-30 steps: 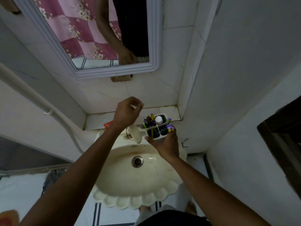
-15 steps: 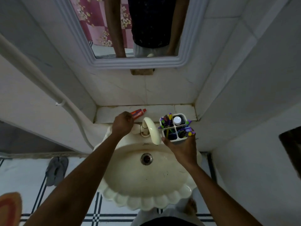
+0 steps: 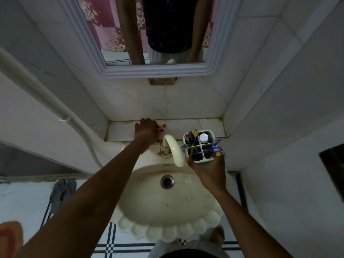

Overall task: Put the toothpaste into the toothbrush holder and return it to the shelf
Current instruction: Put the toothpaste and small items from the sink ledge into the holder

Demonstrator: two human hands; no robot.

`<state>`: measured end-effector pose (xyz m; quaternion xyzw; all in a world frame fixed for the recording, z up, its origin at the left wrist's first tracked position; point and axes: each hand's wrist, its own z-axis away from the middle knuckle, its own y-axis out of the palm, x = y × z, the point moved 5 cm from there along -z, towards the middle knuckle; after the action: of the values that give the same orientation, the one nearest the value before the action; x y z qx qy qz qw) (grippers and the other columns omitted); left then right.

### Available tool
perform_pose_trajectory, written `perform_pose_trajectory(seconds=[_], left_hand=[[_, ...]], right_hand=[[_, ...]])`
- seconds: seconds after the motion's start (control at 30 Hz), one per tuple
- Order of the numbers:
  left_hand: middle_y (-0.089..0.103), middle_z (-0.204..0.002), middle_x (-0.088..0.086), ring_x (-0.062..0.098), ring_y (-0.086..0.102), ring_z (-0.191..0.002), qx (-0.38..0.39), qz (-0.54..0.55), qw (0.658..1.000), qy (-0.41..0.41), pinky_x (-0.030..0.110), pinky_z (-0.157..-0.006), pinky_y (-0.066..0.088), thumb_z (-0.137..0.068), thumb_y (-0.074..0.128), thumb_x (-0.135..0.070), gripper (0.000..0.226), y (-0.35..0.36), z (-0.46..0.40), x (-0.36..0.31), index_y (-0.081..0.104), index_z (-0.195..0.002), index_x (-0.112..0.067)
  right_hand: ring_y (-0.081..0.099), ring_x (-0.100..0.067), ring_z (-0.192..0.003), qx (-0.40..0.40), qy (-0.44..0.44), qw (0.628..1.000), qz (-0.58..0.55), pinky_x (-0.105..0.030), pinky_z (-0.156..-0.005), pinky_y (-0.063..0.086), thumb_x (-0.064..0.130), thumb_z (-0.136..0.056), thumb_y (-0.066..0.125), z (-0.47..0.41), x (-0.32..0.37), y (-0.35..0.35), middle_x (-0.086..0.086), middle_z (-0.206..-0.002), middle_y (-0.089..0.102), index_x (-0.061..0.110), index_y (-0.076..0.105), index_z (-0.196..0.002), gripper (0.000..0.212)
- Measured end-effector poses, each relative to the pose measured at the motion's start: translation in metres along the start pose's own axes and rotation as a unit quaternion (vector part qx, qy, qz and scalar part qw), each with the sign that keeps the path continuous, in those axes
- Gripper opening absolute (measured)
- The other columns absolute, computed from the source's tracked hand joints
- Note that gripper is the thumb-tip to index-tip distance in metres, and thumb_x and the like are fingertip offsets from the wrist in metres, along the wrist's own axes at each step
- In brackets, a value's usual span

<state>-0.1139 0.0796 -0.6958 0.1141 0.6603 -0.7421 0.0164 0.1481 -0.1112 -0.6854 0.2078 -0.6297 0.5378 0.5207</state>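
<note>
A cream scallop-edged ceramic basin (image 3: 167,233) with a round metal drain (image 3: 167,181) and a curved cream spout (image 3: 174,148) stands below a white-framed wall mirror (image 3: 154,71), with a white pipe (image 3: 46,101) on the tiled wall and 2 grey slippers (image 3: 60,192) on the floor.

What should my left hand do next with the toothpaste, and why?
Probably lift the toothpaste off the shelf toward the toothbrush holder: your left hand is closed over it, and your right hand holds the holder beside the tap.
</note>
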Motion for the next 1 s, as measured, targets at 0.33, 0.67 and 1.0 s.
perform_pose_trajectory(seconds=[0.33, 0.67, 1.0], left_hand=[[0.063, -0.107, -0.015, -0.006, 0.069, -0.089, -0.238, 0.346, 0.906, 0.05, 0.015, -0.067, 0.059, -0.098, 0.074, -0.028, 0.064, -0.156, 0.092, -0.067, 0.036, -0.15, -0.025], [0.066, -0.117, -0.006, 0.007, 0.074, -0.096, -0.108, 0.331, 0.929, 0.123, 0.026, -0.078, 0.066, -0.097, 0.076, -0.02, 0.035, -0.157, 0.142, -0.142, 0.064, -0.129, -0.019], [0.075, -0.108, 0.002, 0.024, 0.072, -0.097, -0.036, 0.135, 0.983, 0.116, 0.036, -0.08, 0.058, -0.093, 0.074, -0.031, 0.038, -0.107, 0.15, -0.169, 0.069, -0.13, -0.025]], right_hand=[[0.06, -0.03, -0.138, 0.019, 0.008, 0.997, 0.076, -0.045, -0.107, 0.055, 0.085, -0.058, 0.092, 0.003, 0.004, -0.004, -0.002, -0.145, 0.06, 0.021, 0.044, -0.155, 0.126], [0.058, -0.033, -0.142, 0.03, 0.002, 0.994, 0.105, -0.052, -0.11, 0.056, 0.098, -0.056, 0.079, 0.005, 0.007, -0.01, -0.008, -0.154, 0.056, 0.016, 0.034, -0.163, 0.142], [0.06, -0.038, -0.14, 0.029, 0.0, 0.991, 0.132, -0.054, -0.106, 0.057, 0.095, -0.057, 0.076, 0.004, 0.009, -0.011, -0.01, -0.152, 0.058, 0.015, 0.035, -0.163, 0.139]])
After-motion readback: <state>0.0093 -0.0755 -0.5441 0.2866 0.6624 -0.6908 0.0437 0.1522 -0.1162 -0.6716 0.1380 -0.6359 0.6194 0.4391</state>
